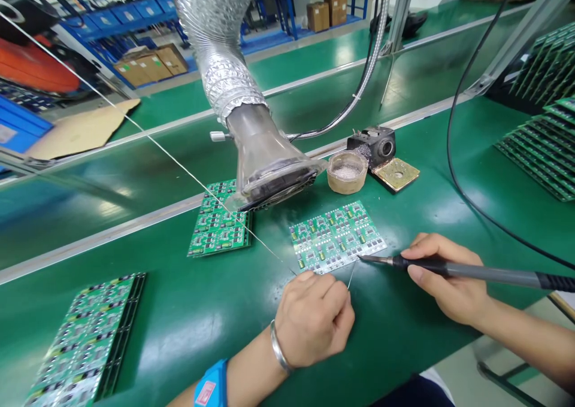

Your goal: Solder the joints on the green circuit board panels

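A green circuit board panel (336, 233) lies flat on the bench, with rows of small components on it. My right hand (449, 275) grips a soldering iron (489, 273) by its dark handle, and the tip meets the panel's near edge. Closed into a fist just below the panel, my left hand (314, 314) holds a thin solder wire (351, 275). The wire's end reaches up close to the iron's tip. A long strand of it runs off to the upper left. My left wrist wears a metal bangle and a blue band.
A fume hood nozzle (274, 161) hangs over the bench behind the panel. Stacked boards stand at the left (85, 341), under the nozzle (215, 221) and at the right (543, 149). A round pot (347, 172) and an iron stand (381, 149) sit behind. The iron's black cable (458, 179) curves at the right.
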A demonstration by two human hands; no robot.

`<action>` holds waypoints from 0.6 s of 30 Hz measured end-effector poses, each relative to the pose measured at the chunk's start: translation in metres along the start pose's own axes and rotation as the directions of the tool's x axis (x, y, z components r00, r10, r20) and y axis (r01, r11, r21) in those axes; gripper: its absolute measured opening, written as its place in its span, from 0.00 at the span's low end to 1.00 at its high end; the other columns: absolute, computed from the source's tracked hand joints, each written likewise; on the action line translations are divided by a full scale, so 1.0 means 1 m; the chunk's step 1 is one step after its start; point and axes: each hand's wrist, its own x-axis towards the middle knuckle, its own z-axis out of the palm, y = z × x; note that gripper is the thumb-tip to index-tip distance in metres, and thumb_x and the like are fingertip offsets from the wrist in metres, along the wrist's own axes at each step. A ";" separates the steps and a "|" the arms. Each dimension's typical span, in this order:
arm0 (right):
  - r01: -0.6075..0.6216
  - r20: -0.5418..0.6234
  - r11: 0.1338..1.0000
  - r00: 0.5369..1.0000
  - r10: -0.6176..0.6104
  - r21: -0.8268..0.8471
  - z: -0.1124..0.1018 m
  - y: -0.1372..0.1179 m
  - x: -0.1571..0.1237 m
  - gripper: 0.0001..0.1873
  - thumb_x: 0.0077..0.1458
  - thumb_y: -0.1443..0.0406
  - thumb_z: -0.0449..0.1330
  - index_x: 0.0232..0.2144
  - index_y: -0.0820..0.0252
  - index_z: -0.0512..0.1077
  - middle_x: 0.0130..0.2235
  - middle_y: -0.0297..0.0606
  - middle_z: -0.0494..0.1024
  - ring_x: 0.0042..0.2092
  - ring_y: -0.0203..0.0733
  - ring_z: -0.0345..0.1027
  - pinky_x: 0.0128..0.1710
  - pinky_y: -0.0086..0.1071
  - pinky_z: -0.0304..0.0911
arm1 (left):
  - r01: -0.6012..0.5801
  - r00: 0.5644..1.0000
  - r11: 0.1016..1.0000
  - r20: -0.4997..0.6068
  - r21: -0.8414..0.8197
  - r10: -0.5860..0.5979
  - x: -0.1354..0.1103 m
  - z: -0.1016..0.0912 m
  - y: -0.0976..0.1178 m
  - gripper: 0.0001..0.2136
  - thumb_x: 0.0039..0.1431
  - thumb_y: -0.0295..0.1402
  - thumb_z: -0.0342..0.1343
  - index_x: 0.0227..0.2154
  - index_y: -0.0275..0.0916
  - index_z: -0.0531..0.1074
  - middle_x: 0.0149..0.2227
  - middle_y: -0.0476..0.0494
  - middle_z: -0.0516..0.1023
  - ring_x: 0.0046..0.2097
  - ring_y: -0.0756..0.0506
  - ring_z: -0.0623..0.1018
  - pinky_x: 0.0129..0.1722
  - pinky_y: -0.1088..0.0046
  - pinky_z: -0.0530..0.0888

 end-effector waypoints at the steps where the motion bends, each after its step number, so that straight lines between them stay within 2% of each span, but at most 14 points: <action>1: 0.001 0.007 1.000 1.000 -0.001 -0.003 0.000 0.000 0.000 0.07 0.53 0.72 0.57 0.35 0.56 0.69 0.27 0.33 0.68 0.25 0.34 0.60 0.23 0.30 0.56 | -0.002 1.000 1.000 -0.002 0.001 0.002 0.000 0.001 0.000 0.11 0.52 0.26 0.52 0.18 0.39 0.61 0.18 0.52 0.58 0.22 0.51 0.56 0.24 0.70 0.58; 8: 0.015 0.018 1.000 1.000 -0.015 0.006 0.000 -0.002 0.000 0.07 0.53 0.72 0.58 0.35 0.56 0.69 0.26 0.33 0.68 0.24 0.34 0.60 0.22 0.30 0.56 | -0.007 1.000 1.000 0.018 0.019 0.007 0.003 0.005 -0.002 0.10 0.54 0.26 0.50 0.18 0.39 0.62 0.19 0.52 0.59 0.22 0.51 0.58 0.24 0.71 0.58; 14: 0.015 -0.109 0.999 0.994 -0.010 0.044 -0.001 -0.003 0.000 0.04 0.54 0.70 0.57 0.32 0.56 0.69 0.26 0.35 0.70 0.25 0.37 0.62 0.22 0.32 0.56 | -0.009 1.000 1.000 0.019 0.023 0.008 0.006 0.003 0.001 0.11 0.55 0.27 0.51 0.18 0.39 0.63 0.19 0.52 0.59 0.22 0.51 0.58 0.25 0.72 0.60; 18: -0.024 -0.090 0.999 0.996 0.028 0.049 -0.002 -0.002 -0.001 0.04 0.54 0.69 0.57 0.32 0.56 0.70 0.25 0.35 0.69 0.25 0.36 0.61 0.22 0.32 0.56 | -0.013 0.998 0.999 0.062 0.031 0.011 0.006 0.006 0.001 0.10 0.57 0.28 0.50 0.20 0.38 0.65 0.19 0.51 0.61 0.23 0.51 0.60 0.26 0.72 0.61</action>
